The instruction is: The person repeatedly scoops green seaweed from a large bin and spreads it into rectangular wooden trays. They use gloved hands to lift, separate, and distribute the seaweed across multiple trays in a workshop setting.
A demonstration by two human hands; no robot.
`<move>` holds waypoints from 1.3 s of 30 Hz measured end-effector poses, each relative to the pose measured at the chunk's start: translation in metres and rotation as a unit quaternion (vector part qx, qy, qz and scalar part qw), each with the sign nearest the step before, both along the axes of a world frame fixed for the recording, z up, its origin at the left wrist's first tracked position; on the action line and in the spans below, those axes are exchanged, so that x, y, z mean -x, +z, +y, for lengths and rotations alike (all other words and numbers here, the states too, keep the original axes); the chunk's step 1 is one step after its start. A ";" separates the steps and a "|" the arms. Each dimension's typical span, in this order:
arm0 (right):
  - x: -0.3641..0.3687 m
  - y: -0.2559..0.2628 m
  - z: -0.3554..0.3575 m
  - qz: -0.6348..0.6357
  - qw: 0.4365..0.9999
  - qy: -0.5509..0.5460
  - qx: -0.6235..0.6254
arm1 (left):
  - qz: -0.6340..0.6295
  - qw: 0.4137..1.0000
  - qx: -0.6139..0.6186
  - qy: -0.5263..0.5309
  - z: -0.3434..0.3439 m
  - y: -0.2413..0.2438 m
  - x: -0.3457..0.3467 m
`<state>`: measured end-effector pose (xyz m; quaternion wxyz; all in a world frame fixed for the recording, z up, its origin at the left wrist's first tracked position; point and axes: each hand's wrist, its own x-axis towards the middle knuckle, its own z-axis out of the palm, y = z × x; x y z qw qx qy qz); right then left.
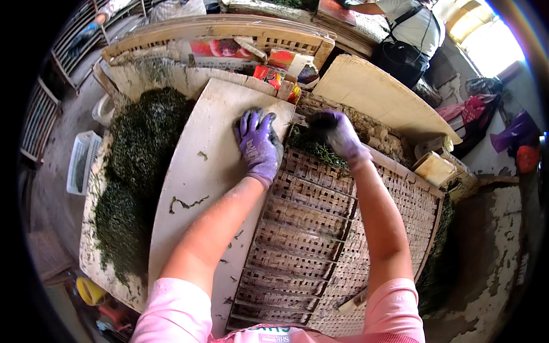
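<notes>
My left hand point(258, 143), in a purple work glove with dark fingertips, rests on a long pale board point(206, 176) with its fingers a little apart. Scraps of green strands lie on that board. My right hand point(336, 130), in a matching glove, is blurred over the far end of a woven bamboo tray point(386, 206). Just under it is a clump of wet dark green seaweed-like strands point(315, 150); blur hides whether the fingers grip any. A frame of thin cross bars point(296, 244) lies over the tray's left part.
A large dark green heap point(146, 133) covers the left worktop. Beyond my hands stand a wooden-framed woven panel point(214, 28) and a pale leaning board point(377, 94). A white plastic basket point(81, 163) stands lower left. At upper right another person point(416, 34) wears a dark bag.
</notes>
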<state>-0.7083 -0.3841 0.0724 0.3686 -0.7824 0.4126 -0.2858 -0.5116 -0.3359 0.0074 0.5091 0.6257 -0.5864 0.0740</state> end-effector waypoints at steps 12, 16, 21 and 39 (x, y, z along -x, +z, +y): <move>0.077 0.006 0.064 0.417 0.843 0.015 0.340 | -0.139 0.966 -0.109 -0.189 0.001 0.005 0.019; 0.020 -0.007 0.024 0.443 0.805 -0.008 0.394 | -0.032 0.995 -0.014 -0.099 -0.004 0.004 0.010; -0.003 0.000 -0.005 0.065 0.975 -0.214 0.000 | 0.002 0.995 0.003 -0.101 -0.005 -0.006 0.006; 0.076 0.009 0.042 0.409 0.893 0.186 0.034 | -0.048 0.988 -0.047 -0.136 -0.001 0.006 0.014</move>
